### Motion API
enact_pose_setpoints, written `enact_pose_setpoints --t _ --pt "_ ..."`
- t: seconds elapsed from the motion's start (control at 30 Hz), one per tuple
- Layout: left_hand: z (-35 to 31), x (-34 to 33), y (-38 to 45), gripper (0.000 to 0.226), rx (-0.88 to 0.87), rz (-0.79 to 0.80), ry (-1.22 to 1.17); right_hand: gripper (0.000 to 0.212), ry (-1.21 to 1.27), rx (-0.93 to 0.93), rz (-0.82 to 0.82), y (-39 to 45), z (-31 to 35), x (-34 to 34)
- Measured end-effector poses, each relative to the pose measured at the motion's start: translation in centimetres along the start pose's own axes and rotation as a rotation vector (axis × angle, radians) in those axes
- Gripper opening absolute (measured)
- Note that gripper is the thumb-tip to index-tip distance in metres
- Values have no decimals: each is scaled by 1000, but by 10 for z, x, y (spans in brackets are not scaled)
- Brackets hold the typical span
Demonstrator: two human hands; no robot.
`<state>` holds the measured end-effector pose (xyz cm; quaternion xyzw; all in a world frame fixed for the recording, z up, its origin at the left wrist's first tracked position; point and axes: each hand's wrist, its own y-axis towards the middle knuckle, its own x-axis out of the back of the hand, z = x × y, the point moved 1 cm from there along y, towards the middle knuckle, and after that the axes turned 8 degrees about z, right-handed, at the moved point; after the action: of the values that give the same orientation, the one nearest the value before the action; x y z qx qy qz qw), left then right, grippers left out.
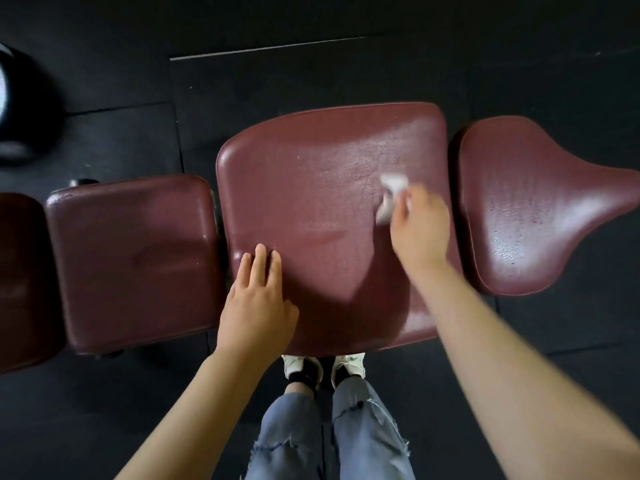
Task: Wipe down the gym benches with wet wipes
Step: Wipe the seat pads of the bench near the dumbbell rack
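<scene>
The bench pads are dark maroon with a fine cracked grain: the big middle pad (311, 202), the left pad (131, 258) and the tapered right pad (533, 209), which shines pale where light strikes it. A darker maroon pad (17, 278) shows at the left edge. The wipe (389, 195) in the right hand (417, 230) is white. The floor (346, 74) is black matting with thin pale seams. The jeans (329, 438) are faded blue with frayed hems, the shoes (298, 365) white with black. A black and white round object (20, 105) sits at the upper left.
</scene>
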<state>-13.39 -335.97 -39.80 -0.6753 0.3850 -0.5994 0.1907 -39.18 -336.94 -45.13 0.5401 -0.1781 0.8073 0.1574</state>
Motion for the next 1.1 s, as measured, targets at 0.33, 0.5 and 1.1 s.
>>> enact_pose_setpoints --t 0.33,0.5,1.1 --pt "-7 3 -1 80 20 9 -16 13 -8 -138 59 -34 -16 5" --pt "-1 5 -2 83 -20 23 18 7 45 -292 201 -147 -47 25" --pt "-8 1 0 103 -5 3 -7 10 161 -424 122 -150 -78 25"
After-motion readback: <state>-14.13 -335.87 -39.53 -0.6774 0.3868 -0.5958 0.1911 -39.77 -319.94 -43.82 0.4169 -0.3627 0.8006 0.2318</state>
